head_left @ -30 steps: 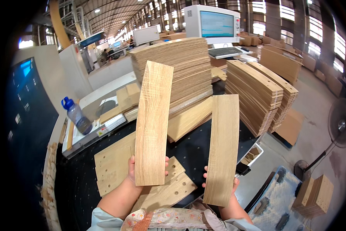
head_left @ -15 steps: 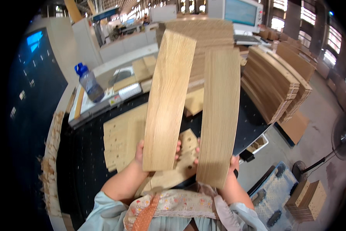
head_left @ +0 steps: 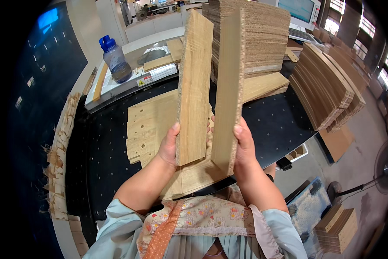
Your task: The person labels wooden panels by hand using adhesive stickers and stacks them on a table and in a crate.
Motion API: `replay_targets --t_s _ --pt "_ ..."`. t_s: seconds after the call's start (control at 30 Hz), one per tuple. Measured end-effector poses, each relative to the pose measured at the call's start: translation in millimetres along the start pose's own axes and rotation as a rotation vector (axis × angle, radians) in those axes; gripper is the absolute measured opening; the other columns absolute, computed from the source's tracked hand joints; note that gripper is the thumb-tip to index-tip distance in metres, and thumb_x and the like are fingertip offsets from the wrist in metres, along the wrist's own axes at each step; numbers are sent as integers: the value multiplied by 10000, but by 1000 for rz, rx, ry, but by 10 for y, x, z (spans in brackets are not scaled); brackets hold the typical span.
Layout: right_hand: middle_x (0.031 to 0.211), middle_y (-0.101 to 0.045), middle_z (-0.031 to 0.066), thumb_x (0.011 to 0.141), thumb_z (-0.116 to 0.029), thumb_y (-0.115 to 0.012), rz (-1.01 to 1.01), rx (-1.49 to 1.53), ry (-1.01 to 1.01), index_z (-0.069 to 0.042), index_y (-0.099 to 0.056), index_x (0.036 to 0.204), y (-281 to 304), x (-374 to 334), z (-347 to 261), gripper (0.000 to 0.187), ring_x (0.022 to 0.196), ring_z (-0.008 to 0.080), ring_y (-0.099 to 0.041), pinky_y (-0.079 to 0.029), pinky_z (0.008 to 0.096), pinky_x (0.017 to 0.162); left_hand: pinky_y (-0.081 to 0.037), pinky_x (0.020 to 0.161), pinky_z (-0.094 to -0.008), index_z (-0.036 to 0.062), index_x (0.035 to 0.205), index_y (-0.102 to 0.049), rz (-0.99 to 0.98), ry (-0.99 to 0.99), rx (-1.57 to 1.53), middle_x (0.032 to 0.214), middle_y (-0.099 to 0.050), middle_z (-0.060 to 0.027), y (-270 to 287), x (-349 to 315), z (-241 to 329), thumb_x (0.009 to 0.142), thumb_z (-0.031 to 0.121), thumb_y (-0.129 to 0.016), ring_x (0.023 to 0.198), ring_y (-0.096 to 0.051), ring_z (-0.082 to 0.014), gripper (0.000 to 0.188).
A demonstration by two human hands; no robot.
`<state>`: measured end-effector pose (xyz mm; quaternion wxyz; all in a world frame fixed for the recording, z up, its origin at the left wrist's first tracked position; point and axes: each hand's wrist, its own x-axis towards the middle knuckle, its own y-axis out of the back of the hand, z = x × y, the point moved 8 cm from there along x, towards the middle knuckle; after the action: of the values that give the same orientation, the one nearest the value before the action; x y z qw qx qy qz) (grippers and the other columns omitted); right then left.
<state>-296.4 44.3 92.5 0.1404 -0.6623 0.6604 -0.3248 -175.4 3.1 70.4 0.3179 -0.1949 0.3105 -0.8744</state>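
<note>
My left hand (head_left: 171, 144) is closed round the lower part of a long wood-grain board (head_left: 196, 90), thumb on its raw edge. In my right hand (head_left: 243, 140) is a second board (head_left: 227, 95) of like size, its rough chipboard edge turned toward me. Both boards stand upright and tilted, side by side with a narrow gap between their faces. Below them, drilled wood-grain panels (head_left: 155, 116) lie overlapping on the black perforated table (head_left: 276, 125). Some fingers of each hand are hidden behind the boards.
A tall stack of boards (head_left: 263, 39) stands behind, with loose boards (head_left: 263, 86) before it. More panels (head_left: 321, 86) stand at the right. A blue-capped bottle (head_left: 116, 62) sits on the machine ledge (head_left: 135, 88). A fan (head_left: 386, 166) and a board pile (head_left: 336, 228) are on the floor.
Both boards have turned from showing their broad faces to showing their raw edges, faces angled toward each other. My hands have risen in the view, and the view has shifted downward.
</note>
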Motion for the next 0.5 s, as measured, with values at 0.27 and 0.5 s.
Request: replay_targets --t_s 0.27,0.5 --pt "1373 -382 147 815 -102 -603 -57 26 165 26 -231 1412 -257 193 228 715 1245 213 -402 -322 340 1042 -375 1011 -354 30 1393 -301 43 -177 144 1293 -462 -111 -158 -43 68 826 310 -673 1196 -459 -211 733" --pt "1401 -299 152 737 -66 -689 -120 -248 67 -38 -122 1448 -442 180 362 911 1266 237 -360 -320 364 1038 -309 1058 -366 100 1443 -221 9 -233 299 1364 -376 -82 -57 -190 95 792 311 -725 1251 -400 -223 850"
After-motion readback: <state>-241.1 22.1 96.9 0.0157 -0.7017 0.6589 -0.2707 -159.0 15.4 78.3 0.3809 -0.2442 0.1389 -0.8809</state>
